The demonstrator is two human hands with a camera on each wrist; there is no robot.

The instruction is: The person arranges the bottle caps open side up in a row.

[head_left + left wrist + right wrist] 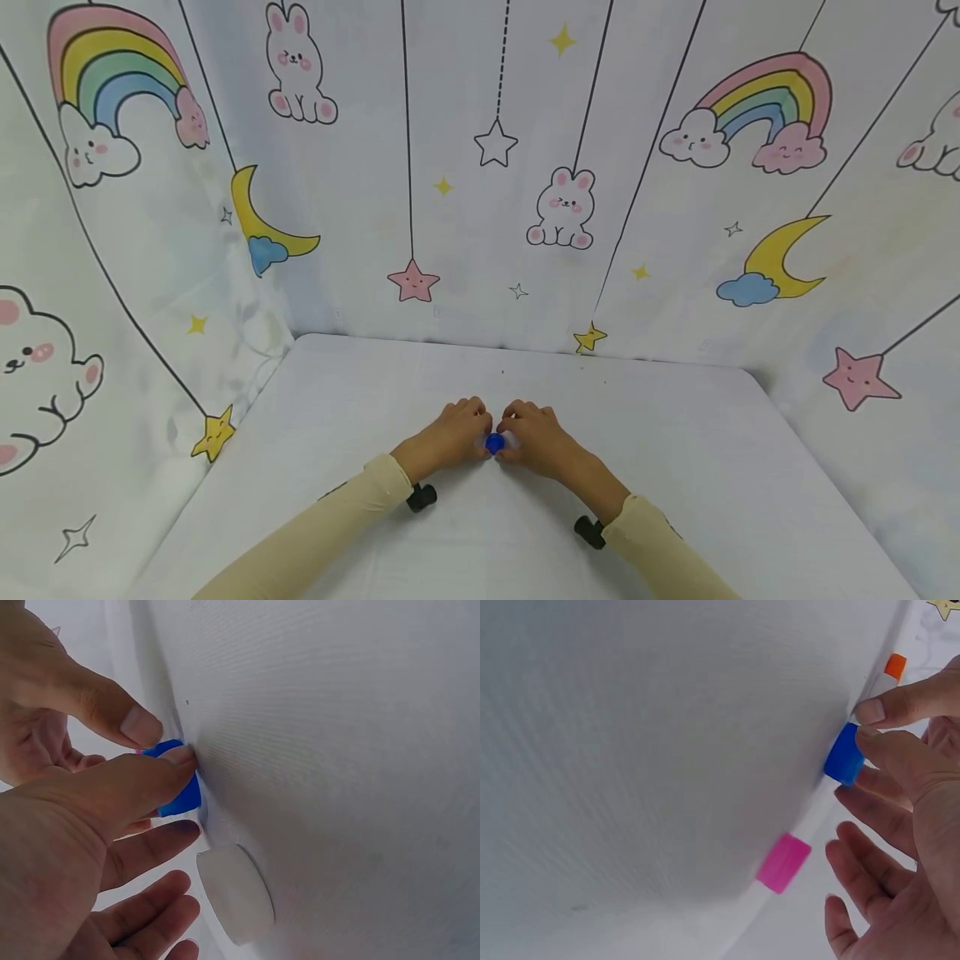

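A small blue block (495,443) sits between both hands, low over the white table. My left hand (453,433) pinches it from the left, its thumb lying across the block's side in the left wrist view. From the other side my right hand (536,437) pinches it, the thumb tip at the block's top end in the right wrist view. The two thumbs are close together at the blue block (845,755). Other fingers of both hands are spread loosely behind it and partly hidden.
Beside the left hand lies a white rounded piece (236,895). A pink block (784,862) is on the table near the right hand. An orange-ended white piece (895,667) shows beyond the thumbs. Printed cloth walls (360,167) stand behind the table (660,417).
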